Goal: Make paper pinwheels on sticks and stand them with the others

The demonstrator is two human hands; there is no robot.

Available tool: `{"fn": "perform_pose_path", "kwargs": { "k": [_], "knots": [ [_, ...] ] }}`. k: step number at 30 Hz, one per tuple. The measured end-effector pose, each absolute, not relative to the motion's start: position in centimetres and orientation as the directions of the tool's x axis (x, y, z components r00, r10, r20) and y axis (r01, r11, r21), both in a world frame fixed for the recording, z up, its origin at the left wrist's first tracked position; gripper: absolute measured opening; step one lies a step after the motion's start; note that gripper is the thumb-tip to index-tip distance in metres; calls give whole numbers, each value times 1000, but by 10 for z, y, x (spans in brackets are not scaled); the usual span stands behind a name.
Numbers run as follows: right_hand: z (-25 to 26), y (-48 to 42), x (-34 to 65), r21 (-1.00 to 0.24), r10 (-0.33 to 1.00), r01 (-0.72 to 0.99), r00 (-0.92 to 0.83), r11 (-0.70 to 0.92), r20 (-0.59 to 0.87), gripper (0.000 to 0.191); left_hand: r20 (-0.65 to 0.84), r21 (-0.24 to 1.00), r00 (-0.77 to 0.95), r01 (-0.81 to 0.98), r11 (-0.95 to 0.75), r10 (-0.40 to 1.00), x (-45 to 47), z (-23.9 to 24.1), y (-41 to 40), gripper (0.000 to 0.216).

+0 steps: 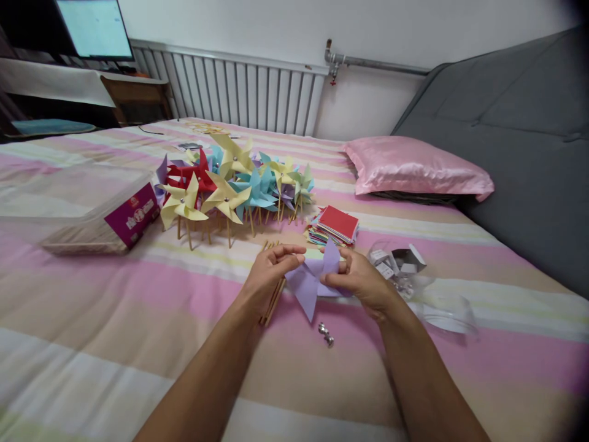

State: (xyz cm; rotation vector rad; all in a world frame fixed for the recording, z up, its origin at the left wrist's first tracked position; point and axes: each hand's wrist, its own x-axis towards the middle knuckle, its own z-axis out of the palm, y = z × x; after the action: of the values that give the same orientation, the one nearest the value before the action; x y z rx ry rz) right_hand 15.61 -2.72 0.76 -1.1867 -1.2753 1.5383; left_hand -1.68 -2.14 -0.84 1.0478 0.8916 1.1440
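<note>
Both my hands hold a lilac paper pinwheel point(309, 283) just above the striped bed sheet point(138, 319). My left hand point(270, 270) pinches its upper left corner with closed fingers. My right hand point(361, 279) grips its right side, fingers folded over the paper. Several wooden sticks point(272, 301) lie under my left hand. Small silver pins point(326, 333) rest on the sheet below the paper. A stack of coloured paper squares point(335, 225), red on top, sits just beyond my hands.
A pile of finished pinwheels point(230, 184) in yellow, blue and red lies farther back. A clear plastic box point(83, 209) with a purple label is at the left, clear tubs with small packets point(405, 264) at the right. A pink pillow point(414, 167) lies by the grey headboard point(519, 141).
</note>
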Motion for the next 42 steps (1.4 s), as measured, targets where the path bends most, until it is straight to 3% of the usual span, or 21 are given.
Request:
{"fn": "perform_pose_path", "kwargs": {
  "k": [2,8,13,18,21,24,29,37,42],
  "knots": [
    [8,-29,159,-979,935,46,-288,-200,-205,56,-24,989,209,-139,54,978,-18,-9,-21,29],
    [3,-32,162,-968,901,183,-369,-171,-229,55,-48,968,497,236,-82,867,-18,-15,-21,19],
    [3,-33,165,-928,922,374,-359,-1,-145,61,-39,950,497,288,-122,867,-17,-14,-22,13],
    [9,-36,162,-902,941,422,-333,89,-63,62,-5,951,454,277,-136,891,-16,-12,-22,9],
    [13,-36,159,-921,963,374,-270,107,3,59,1,972,342,221,-82,940,-14,-14,-23,10],
    [16,-33,158,-968,978,218,-193,124,81,67,-47,998,204,59,35,978,-13,-14,-23,13],
    [14,-31,155,-999,976,-6,-213,40,40,78,-137,963,24,-232,139,990,-11,-10,-22,19],
    [4,-29,138,-985,985,-164,-170,-44,-16,50,-211,871,110,-429,238,971,-7,-8,-25,21],
    [3,-29,135,-979,993,-202,-119,-29,-5,48,-190,857,160,-454,243,969,-5,-11,-27,24]
  ]
}}
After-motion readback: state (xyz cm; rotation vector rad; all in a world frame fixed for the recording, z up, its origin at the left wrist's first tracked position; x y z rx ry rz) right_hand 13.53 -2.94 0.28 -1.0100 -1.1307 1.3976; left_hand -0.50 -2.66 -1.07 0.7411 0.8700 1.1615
